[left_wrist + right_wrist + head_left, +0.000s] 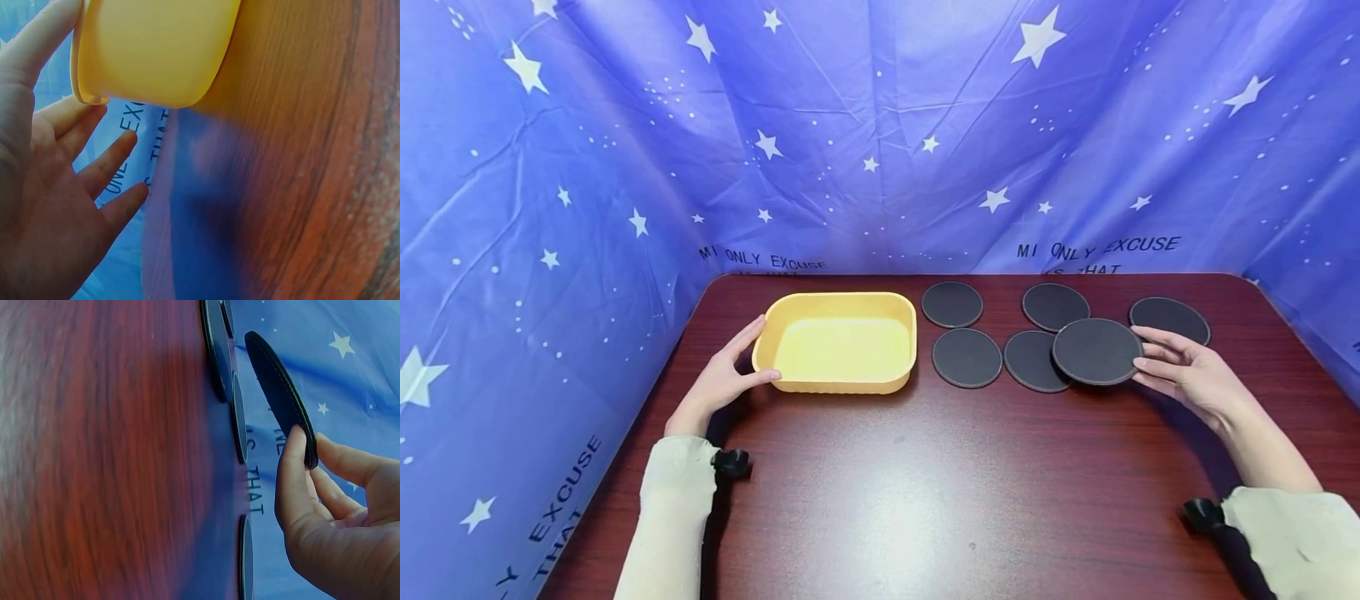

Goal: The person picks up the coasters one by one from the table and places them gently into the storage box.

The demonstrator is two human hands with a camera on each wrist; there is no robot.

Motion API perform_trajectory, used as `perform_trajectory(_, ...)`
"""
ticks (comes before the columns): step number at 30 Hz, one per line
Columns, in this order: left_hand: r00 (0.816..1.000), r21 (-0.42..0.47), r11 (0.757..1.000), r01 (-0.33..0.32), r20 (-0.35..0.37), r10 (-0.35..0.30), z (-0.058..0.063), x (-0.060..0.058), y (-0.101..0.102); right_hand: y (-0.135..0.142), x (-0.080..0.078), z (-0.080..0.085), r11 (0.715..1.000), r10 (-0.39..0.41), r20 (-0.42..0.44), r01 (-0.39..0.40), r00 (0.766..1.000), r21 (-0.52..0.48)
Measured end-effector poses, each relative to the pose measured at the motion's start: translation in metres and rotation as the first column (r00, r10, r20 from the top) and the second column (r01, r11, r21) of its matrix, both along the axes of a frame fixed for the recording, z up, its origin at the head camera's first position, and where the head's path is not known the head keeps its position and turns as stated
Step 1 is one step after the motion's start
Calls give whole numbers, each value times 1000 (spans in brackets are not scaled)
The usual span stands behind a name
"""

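On the left of the table, a yellow container (842, 386) with rounded corners stands upright. My left hand (721, 382) holds its left end, thumb at the front side and a finger at the back corner; in the left wrist view the other fingers spread loosely beside the container. My right hand (1195, 375) pinches the right edge of a round black coaster (1097, 352) with a stitched rim. In the right wrist view that held coaster (278, 394) is tilted and clear of the table. From the head, it partly covers another coaster (1032, 362).
More black coasters lie flat between container and right hand: a back-left coaster (952, 304), a front-left coaster (967, 358), a back-middle coaster (1056, 306) and a far-right coaster (1171, 318) behind the fingers. A blue star-printed curtain (880, 125) hangs around the brown table (820, 500).
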State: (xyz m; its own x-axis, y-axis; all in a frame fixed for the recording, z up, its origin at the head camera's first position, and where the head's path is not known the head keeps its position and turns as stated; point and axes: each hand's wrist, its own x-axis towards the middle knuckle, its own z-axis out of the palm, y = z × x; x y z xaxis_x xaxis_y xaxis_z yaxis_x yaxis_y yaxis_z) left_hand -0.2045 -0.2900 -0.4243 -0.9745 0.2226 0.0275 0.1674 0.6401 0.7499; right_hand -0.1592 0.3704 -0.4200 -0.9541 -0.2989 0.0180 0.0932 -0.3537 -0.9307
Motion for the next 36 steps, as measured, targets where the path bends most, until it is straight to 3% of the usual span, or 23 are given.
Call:
perform_trajectory(11,1000,41,999,7,-9,-7,-2,-1,-1,-24,-6,1,1000,12,-26,-12,1000,16)
perform_trajectory(36,1000,-19,999,28,8,-28,3,-5,1,-63,-21,3,999,9,14,-9,1000,46)
